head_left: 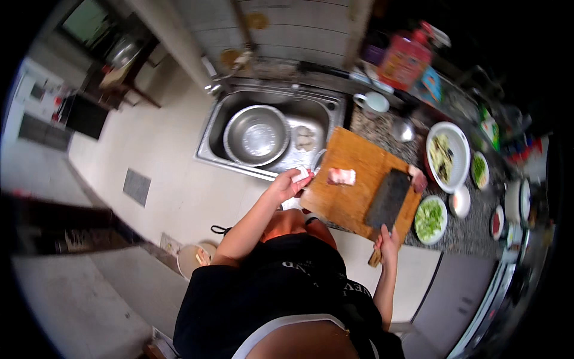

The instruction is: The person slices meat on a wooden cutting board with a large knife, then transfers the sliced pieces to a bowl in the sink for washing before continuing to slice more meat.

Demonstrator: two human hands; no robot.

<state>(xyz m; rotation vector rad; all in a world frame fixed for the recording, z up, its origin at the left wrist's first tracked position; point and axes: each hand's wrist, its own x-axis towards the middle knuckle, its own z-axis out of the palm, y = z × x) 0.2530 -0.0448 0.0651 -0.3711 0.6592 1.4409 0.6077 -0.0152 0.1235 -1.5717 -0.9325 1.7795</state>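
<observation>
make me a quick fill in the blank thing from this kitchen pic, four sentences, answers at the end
1. The right hand grips the cleaver by its ____.
2. The metal basin stands inside the ____.
3. The meat between the left hand and the cleaver lies on a wooden ____.
4. The greens nearest the right hand sit in a bowl coloured ____.

Missing words: handle; sink; board; white.

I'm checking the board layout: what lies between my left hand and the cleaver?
The head view shows a pale piece of meat on the wooden cutting board.
</observation>
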